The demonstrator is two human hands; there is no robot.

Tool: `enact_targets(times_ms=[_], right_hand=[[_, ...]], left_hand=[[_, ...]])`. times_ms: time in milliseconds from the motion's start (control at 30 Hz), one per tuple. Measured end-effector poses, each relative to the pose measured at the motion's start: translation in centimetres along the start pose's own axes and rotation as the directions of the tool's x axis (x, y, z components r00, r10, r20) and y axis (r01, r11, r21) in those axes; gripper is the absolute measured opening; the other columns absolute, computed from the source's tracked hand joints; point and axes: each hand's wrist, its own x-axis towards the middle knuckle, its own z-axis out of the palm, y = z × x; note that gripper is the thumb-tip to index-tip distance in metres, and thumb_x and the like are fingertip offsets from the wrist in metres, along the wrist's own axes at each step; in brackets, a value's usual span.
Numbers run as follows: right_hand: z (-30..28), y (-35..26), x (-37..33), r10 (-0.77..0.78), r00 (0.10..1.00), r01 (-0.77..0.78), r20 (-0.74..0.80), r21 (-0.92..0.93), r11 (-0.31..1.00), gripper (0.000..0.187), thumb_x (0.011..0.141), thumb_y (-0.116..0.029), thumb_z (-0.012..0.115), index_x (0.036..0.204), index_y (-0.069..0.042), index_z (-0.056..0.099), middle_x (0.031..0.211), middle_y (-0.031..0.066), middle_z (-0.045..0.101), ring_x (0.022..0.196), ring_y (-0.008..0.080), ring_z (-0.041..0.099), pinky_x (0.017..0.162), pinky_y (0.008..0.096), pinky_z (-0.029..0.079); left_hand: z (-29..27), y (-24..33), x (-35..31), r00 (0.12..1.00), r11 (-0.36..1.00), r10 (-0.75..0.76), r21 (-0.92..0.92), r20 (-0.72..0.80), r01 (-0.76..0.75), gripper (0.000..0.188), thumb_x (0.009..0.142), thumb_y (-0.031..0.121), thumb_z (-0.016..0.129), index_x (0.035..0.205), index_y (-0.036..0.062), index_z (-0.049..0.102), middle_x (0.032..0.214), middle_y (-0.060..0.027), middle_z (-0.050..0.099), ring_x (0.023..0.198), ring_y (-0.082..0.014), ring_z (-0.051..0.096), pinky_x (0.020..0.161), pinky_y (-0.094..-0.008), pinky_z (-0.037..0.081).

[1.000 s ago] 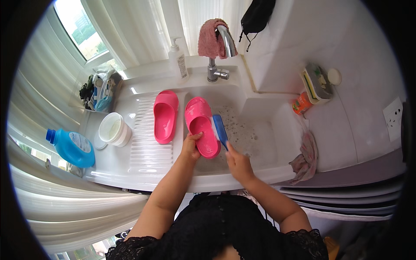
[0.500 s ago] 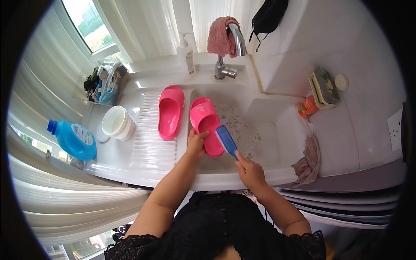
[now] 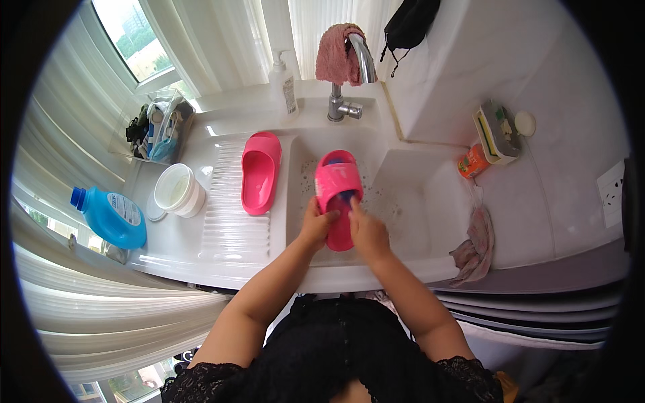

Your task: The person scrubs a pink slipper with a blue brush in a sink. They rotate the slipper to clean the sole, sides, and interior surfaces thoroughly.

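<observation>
Head view, held slipper [image 3: 338, 180], sink rim [image 3: 416, 276] near, room rightward

Over the sink [image 3: 433, 185], the left hand [image 3: 316, 226] grips a pink slipper [image 3: 340, 234], the right hand [image 3: 369, 232] holds a brush [image 3: 347, 195] under its strap [image 3: 338, 178], and another slipper [image 3: 261, 176] lies on the ridged board [image 3: 232, 232].

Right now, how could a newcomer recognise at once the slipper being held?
Find the white sink, then its basin, right of the ribbed washboard. Held over that basin is a pink slide slipper. Unlike its twin lying on the washboard, it has a blue brush under its strap.
</observation>
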Motion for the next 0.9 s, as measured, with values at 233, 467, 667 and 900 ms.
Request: enact_targets(times_ms=[233, 467, 667, 900], right_hand=[[-1.8, -1.2, -2.8, -0.034, 0.964, 0.078, 0.263, -0.156, 0.985, 0.041, 0.091, -0.026, 0.053, 0.131, -0.017, 0.050, 0.074, 0.0213, 0.062, 0.066, 0.0404, 0.062, 0.059, 0.0498, 0.050], [-2.4, 1.8, -1.8, -0.032, 0.993, 0.029, 0.116, 0.032, 0.999, 0.039, 0.092, -0.023, 0.052, 0.129, -0.012, 0.053, 0.068, 0.0191, 0.061, 0.063, 0.0342, 0.063, 0.061, 0.0417, 0.050], [-3.9, 0.0, -4.1, 0.041, 0.965, -0.149, 0.261, 0.410, 0.900, 0.037, 0.092, -0.018, 0.054, 0.127, -0.009, 0.055, 0.065, 0.0164, 0.057, 0.059, 0.0237, 0.057, 0.059, 0.0325, 0.045], [-5.7, -0.7, -5.1, -0.117, 0.992, 0.111, 0.035, 0.153, 0.982, 0.036, 0.091, -0.016, 0.055, 0.126, -0.010, 0.057, 0.068, 0.0176, 0.059, 0.060, 0.0267, 0.060, 0.058, 0.0372, 0.046]], left_hand=[[-1.8, 2.1, 0.8, 0.997, 0.987, 0.006, -0.158, -0.081, -0.018, 0.052, 0.074, -0.009, 0.058, 0.121, 0.0042, 0.040, 0.109, -0.0120, 0.057, 0.098, -0.0245, 0.060, 0.086, -0.0361, 0.051], [0.8, 3.1, -0.5, 0.996, 0.971, 0.030, -0.238, 0.089, -0.008, 0.054, 0.082, 0.003, 0.063, 0.130, 0.0083, 0.037, 0.117, -0.0085, 0.054, 0.105, -0.0215, 0.055, 0.091, -0.0393, 0.048], [0.0, 3.7, -0.5, 0.947, 0.882, -0.248, -0.356, 0.206, 0.308, 0.055, 0.091, 0.050, 0.051, 0.133, 0.0150, 0.039, 0.113, -0.0078, 0.056, 0.098, -0.0222, 0.058, 0.085, -0.0416, 0.050], [-0.9, 1.3, 1.0, 0.964, 0.967, -0.163, -0.158, 0.209, 0.198, 0.059, 0.094, 0.037, 0.052, 0.143, 0.0113, 0.031, 0.116, -0.0060, 0.056, 0.095, -0.0163, 0.057, 0.081, -0.0331, 0.050]])
